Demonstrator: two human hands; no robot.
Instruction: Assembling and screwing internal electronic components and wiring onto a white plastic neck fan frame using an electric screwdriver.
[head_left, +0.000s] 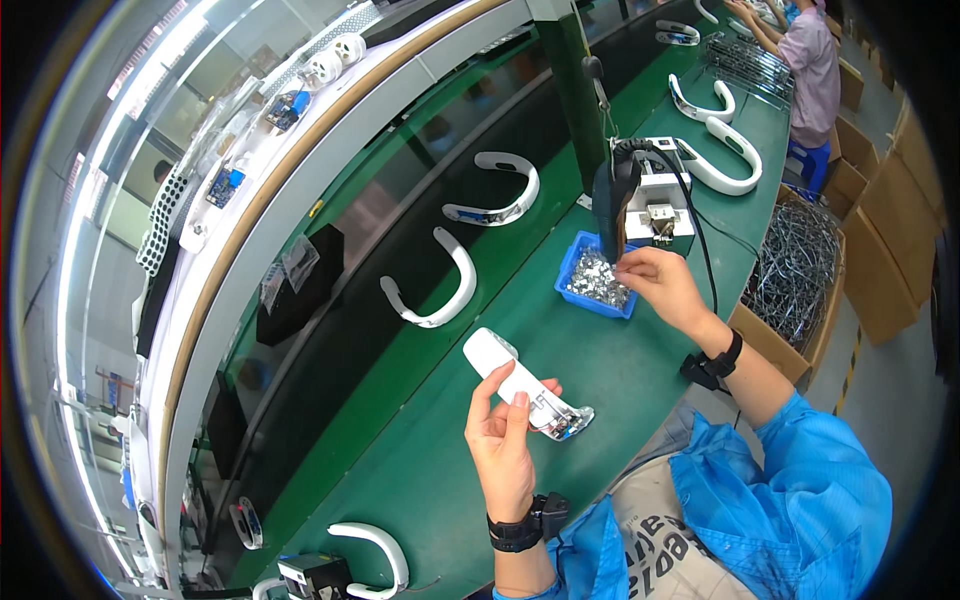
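My left hand [502, 432] is closed around a white curved plastic housing [508, 368], thumb on top. Its near end is uncovered and shows small circuitry and wires. Over the right edge of a blue bin [597, 309], my right hand [662, 286] has its thumb and fingers pinched together. Whatever is between those fingertips is too small to make out. Small shiny metal parts [597, 276] fill the bin. A dark hand tool [612, 205] with a cable hangs just above it, close to my right fingertips.
White U-shaped housings [460, 285] lie along the dark belt and green bench [430, 500]. Behind the bin stands a white machine [660, 190]. A cardboard box [800, 275] of metal strips stands at right. Another person [812, 80] works at the far end.
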